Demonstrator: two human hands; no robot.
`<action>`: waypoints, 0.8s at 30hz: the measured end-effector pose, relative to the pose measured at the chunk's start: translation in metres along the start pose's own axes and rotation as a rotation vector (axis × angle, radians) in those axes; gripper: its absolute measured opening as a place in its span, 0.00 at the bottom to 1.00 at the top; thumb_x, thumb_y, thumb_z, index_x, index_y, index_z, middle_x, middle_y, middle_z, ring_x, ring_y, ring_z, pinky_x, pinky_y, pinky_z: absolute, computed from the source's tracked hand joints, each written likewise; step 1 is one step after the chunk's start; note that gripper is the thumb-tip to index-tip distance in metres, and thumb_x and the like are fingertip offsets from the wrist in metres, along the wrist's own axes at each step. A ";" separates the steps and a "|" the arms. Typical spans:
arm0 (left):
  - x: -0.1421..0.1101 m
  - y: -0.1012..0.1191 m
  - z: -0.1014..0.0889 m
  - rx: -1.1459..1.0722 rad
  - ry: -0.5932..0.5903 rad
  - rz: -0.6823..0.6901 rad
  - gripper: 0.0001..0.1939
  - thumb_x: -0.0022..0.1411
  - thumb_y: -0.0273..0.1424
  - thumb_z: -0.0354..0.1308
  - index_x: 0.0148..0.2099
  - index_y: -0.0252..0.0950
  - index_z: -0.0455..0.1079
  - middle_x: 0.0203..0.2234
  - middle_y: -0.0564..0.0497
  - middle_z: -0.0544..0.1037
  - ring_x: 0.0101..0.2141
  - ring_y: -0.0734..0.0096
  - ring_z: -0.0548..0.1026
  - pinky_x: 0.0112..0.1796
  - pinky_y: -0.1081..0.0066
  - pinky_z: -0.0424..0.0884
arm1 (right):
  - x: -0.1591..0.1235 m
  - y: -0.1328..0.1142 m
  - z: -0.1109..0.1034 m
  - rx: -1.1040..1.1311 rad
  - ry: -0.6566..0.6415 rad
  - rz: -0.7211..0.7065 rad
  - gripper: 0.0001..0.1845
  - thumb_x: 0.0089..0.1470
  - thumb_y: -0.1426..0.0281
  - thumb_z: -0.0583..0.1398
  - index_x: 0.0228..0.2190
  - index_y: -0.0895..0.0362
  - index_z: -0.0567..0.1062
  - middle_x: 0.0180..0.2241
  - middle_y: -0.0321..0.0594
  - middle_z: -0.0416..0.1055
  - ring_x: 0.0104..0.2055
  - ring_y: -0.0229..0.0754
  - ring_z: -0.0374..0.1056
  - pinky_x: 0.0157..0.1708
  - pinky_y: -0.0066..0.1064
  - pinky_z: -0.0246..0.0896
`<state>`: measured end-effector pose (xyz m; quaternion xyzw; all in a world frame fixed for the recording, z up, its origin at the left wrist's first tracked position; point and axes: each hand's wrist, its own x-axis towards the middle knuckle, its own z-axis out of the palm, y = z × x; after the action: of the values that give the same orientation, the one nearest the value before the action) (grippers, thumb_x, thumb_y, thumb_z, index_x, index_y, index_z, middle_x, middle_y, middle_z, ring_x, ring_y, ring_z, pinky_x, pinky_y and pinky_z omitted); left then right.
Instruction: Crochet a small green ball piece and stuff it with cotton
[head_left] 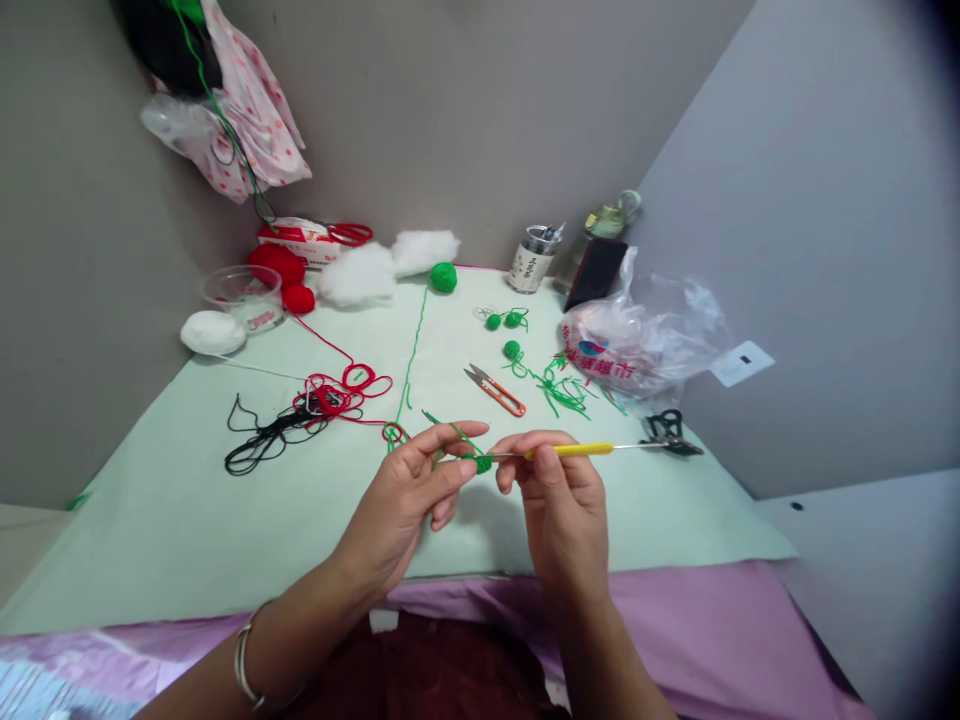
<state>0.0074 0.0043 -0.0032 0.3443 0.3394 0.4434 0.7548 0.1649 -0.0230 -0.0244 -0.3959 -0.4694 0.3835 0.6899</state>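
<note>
Crochet piece (484,464) partly hidden by hands (411,485), hook (571,450) tip unclear

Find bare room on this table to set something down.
Bare tablecloth shows between the black yarn and left forearm, and right of the right hand near the edge. Crowded: around the red yarn, green scraps, plastic bag.

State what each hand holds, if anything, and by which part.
Left hand: small green crocheted piece, pinched at its edge by thumb and fingers. Right hand: yellow-handled hook, gripped at the handle end nearest the green piece.
</note>
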 end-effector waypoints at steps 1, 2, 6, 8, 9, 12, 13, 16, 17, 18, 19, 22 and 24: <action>0.000 0.000 -0.001 0.013 0.004 0.004 0.15 0.58 0.31 0.74 0.49 0.40 0.84 0.35 0.55 0.72 0.19 0.90 0.59 0.20 0.78 0.55 | 0.000 -0.001 0.000 -0.009 -0.010 -0.003 0.12 0.71 0.66 0.58 0.37 0.53 0.81 0.36 0.38 0.81 0.29 0.35 0.74 0.33 0.28 0.72; 0.000 -0.001 -0.001 0.032 0.009 0.011 0.15 0.59 0.31 0.74 0.49 0.41 0.84 0.36 0.55 0.72 0.19 0.90 0.59 0.20 0.78 0.55 | -0.001 -0.003 0.000 -0.038 -0.019 -0.015 0.13 0.72 0.66 0.57 0.37 0.53 0.81 0.36 0.38 0.81 0.30 0.36 0.74 0.33 0.29 0.72; -0.002 -0.005 -0.002 0.160 0.056 0.095 0.15 0.61 0.31 0.73 0.51 0.43 0.84 0.34 0.56 0.72 0.19 0.89 0.61 0.21 0.79 0.57 | -0.007 -0.008 0.001 -0.361 -0.081 -0.232 0.13 0.71 0.73 0.55 0.42 0.52 0.80 0.36 0.39 0.81 0.34 0.39 0.77 0.36 0.32 0.75; -0.003 -0.007 0.001 0.210 0.102 0.148 0.16 0.62 0.30 0.73 0.52 0.42 0.83 0.31 0.57 0.71 0.20 0.88 0.61 0.23 0.79 0.59 | -0.010 -0.006 0.001 -0.568 -0.137 -0.437 0.14 0.69 0.78 0.56 0.46 0.53 0.79 0.38 0.42 0.81 0.39 0.41 0.78 0.38 0.33 0.76; -0.003 -0.008 0.002 0.202 0.117 0.158 0.18 0.61 0.29 0.73 0.53 0.42 0.82 0.31 0.58 0.71 0.20 0.88 0.61 0.23 0.80 0.59 | -0.012 -0.004 0.001 -0.664 -0.154 -0.536 0.14 0.68 0.79 0.57 0.48 0.53 0.79 0.39 0.44 0.81 0.41 0.43 0.79 0.39 0.33 0.76; -0.002 -0.007 0.005 0.031 0.067 0.051 0.26 0.58 0.30 0.75 0.58 0.40 0.79 0.29 0.58 0.72 0.18 0.89 0.58 0.20 0.81 0.55 | -0.014 0.001 0.000 -0.853 -0.125 -0.702 0.16 0.65 0.79 0.61 0.50 0.53 0.80 0.42 0.47 0.81 0.42 0.43 0.79 0.39 0.32 0.76; -0.001 -0.006 0.004 -0.049 0.026 -0.015 0.27 0.57 0.30 0.76 0.59 0.38 0.79 0.27 0.60 0.70 0.17 0.89 0.55 0.18 0.81 0.52 | -0.014 0.002 0.000 -0.847 -0.102 -0.695 0.16 0.65 0.79 0.61 0.49 0.53 0.81 0.42 0.46 0.80 0.42 0.43 0.78 0.38 0.32 0.76; 0.002 0.000 0.000 -0.211 -0.049 -0.140 0.25 0.58 0.28 0.75 0.57 0.32 0.79 0.20 0.64 0.62 0.16 0.89 0.48 0.17 0.82 0.48 | -0.011 -0.002 0.000 -0.609 -0.029 -0.495 0.15 0.68 0.78 0.58 0.46 0.51 0.81 0.36 0.41 0.79 0.38 0.41 0.76 0.37 0.33 0.75; 0.003 0.001 -0.001 -0.225 -0.053 -0.140 0.24 0.58 0.27 0.75 0.56 0.31 0.80 0.19 0.64 0.62 0.16 0.89 0.47 0.17 0.82 0.48 | -0.009 -0.003 0.000 -0.500 -0.009 -0.411 0.14 0.69 0.77 0.57 0.44 0.51 0.82 0.34 0.39 0.78 0.35 0.40 0.75 0.35 0.33 0.74; 0.003 0.002 -0.002 -0.223 -0.051 -0.130 0.23 0.58 0.27 0.75 0.56 0.32 0.80 0.20 0.63 0.63 0.16 0.90 0.48 0.17 0.82 0.48 | -0.007 -0.005 0.001 -0.409 0.002 -0.340 0.14 0.69 0.76 0.57 0.43 0.51 0.82 0.33 0.38 0.78 0.33 0.39 0.73 0.34 0.32 0.73; 0.003 0.002 -0.002 -0.204 -0.049 -0.118 0.22 0.58 0.27 0.75 0.55 0.33 0.81 0.22 0.62 0.66 0.16 0.91 0.49 0.17 0.82 0.48 | -0.005 -0.006 0.002 -0.347 0.002 -0.292 0.13 0.70 0.75 0.57 0.41 0.51 0.82 0.33 0.37 0.78 0.32 0.39 0.73 0.33 0.32 0.72; 0.000 -0.002 0.002 -0.106 -0.014 -0.057 0.22 0.57 0.29 0.76 0.54 0.37 0.82 0.31 0.56 0.74 0.17 0.92 0.56 0.18 0.82 0.52 | -0.003 -0.005 0.005 -0.323 -0.048 -0.274 0.12 0.68 0.76 0.59 0.41 0.51 0.83 0.37 0.38 0.81 0.34 0.38 0.75 0.34 0.30 0.73; -0.001 -0.005 0.005 -0.061 0.022 -0.004 0.22 0.56 0.30 0.77 0.54 0.39 0.82 0.34 0.55 0.75 0.18 0.91 0.60 0.18 0.83 0.55 | -0.006 -0.003 0.006 -0.413 -0.058 -0.343 0.14 0.67 0.78 0.59 0.44 0.50 0.83 0.38 0.38 0.82 0.38 0.39 0.76 0.36 0.30 0.74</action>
<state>0.0139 0.0007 -0.0045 0.3154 0.3345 0.4559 0.7621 0.1586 -0.0281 -0.0224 -0.4318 -0.6174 0.1680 0.6357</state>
